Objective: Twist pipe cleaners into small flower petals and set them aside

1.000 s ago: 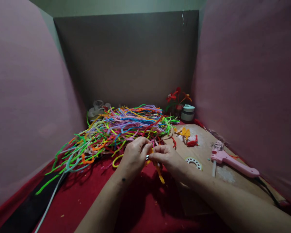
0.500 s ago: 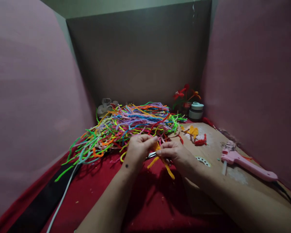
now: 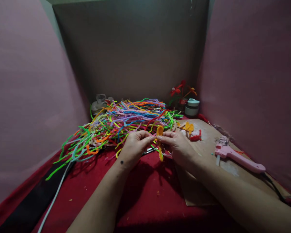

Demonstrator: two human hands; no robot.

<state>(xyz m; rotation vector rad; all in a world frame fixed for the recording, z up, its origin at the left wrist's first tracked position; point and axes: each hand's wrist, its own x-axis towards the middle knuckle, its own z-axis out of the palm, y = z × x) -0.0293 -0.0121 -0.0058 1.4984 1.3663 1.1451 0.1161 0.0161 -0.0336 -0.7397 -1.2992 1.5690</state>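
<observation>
While the left hand (image 3: 134, 147) is pinching a fuzzy orange strip (image 3: 160, 131) between thumb and fingertips, I am gripping it from the other side with the right hand (image 3: 181, 149), whose fingers are curling nearly closed. The strip is standing roughly upright between the two, above the red cloth (image 3: 138, 194). Just beneath, scissors (image 3: 149, 150) are showing their blades; I am not managing to tell whether they are resting on the cloth or hanging from a hand. Beyond the hands, a heap of coloured pipe cleaners (image 3: 135, 119) is spreading from the surface's far edge toward its left edge. Over on the right, a sheet of cardboard (image 3: 206, 145) is carrying orange pieces (image 3: 188, 127) and a red piece (image 3: 196, 137) near its far edge, with a pink glue gun (image 3: 240, 158) lying by its right edge. Toward the surface's far right corner, I am seeing a jar (image 3: 192, 108) standing beside red and orange flowers (image 3: 176, 90).
</observation>
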